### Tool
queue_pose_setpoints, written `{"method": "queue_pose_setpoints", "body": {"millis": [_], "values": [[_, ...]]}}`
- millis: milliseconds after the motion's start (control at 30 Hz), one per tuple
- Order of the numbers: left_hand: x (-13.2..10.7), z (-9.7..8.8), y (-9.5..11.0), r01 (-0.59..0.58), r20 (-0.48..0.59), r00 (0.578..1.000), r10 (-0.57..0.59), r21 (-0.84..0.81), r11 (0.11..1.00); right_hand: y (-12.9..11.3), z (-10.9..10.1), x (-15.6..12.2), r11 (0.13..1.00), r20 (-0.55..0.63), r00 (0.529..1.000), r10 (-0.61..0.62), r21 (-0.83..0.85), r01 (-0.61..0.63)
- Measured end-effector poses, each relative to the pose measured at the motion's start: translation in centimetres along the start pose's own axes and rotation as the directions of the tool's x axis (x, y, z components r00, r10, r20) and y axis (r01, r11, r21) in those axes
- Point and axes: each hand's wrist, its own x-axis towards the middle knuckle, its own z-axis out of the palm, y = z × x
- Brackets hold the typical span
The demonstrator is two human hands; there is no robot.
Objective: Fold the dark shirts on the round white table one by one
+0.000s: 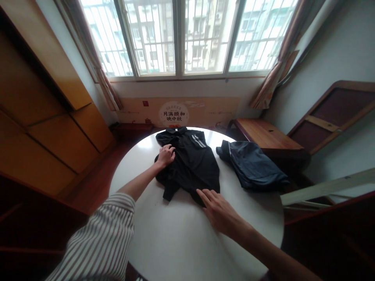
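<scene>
A black polo shirt [191, 160] with white shoulder stripes lies partly folded on the round white table [175, 234]. My left hand [166, 155] rests on the shirt's left edge with fingers curled around the fabric. My right hand [217, 210] lies flat at the shirt's near hem, fingers stretched out and touching the cloth. A folded dark blue garment [253, 166] sits to the right of the shirt, near the table's right edge.
A wooden bench [268, 134] stands behind the table on the right, below a wide barred window [187, 37] with curtains. Wooden cabinets [43, 128] line the left wall. A wooden-framed panel [336, 113] leans at the right.
</scene>
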Motion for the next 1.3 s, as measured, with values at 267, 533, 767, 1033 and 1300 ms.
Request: {"method": "queue_pose_setpoints", "body": {"millis": [267,533,767,1033,1300], "values": [[-15.7,-4.5,3.4,-0.572,0.060,0.810,0.583,-0.140,0.808,2.5,0.1,-4.3,0.991,0.017,0.992,0.122,-0.062,-0.120],[-17.8,-6.4,-0.2,-0.419,-0.077,0.908,0.413,-0.116,0.900,4.0,-3.9,-5.6,0.990,-0.488,0.872,0.031,0.134,0.039],[-19.3,-5.4,0.0,-0.558,0.070,0.826,0.559,-0.038,0.829,4.8,-2.8,-6.7,0.993,-0.383,0.924,0.021,0.119,0.027],[-19.5,-6.7,-2.2,-0.343,-0.036,0.937,0.347,-0.281,0.897,6.7,-1.5,-7.8,0.998,-0.279,0.959,0.055,0.020,-0.051],[-20.8,-11.7,-2.4,-0.237,0.381,0.798,0.467,-0.513,0.825,4.7,-3.0,-6.5,0.988,-0.042,0.999,-0.005,0.153,0.012]]}}
